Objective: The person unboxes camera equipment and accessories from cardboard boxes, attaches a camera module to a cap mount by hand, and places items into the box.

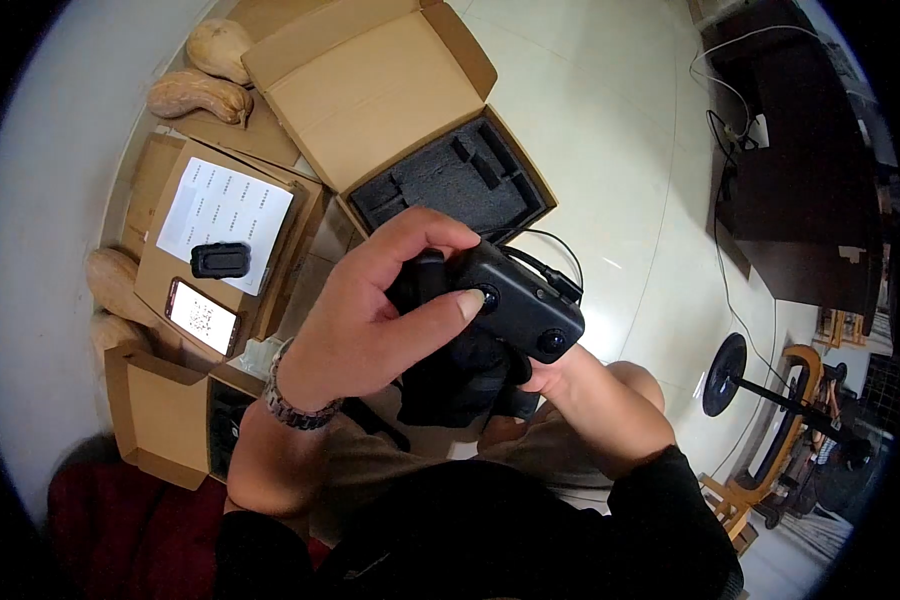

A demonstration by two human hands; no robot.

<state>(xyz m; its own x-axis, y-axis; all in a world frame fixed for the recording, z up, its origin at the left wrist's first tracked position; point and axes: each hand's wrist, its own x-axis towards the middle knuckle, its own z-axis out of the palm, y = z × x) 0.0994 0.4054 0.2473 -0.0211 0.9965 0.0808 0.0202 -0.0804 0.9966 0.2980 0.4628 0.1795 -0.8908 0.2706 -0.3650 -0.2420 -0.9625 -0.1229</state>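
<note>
A black two-lens camera device [526,300] with a cable on its far side is held up in front of my body. My left hand [375,300], with a watch [295,400] on its wrist, is closed on its left end, thumb beside one lens and index finger along the top edge. Dark fabric or strapping [460,375] hangs beneath the device. My right hand [542,374] is under the device and against the dark fabric; its fingers are hidden, so its grip does not show.
An open cardboard box [355,95] with black foam lies ahead. Left of it, a carton carries a printed sheet [220,205], a small black object [220,260] and a lit phone [202,317]. Several squashes [198,95] lie along the wall. A smaller open box [155,415] sits lower left; a fan [727,375] stands right.
</note>
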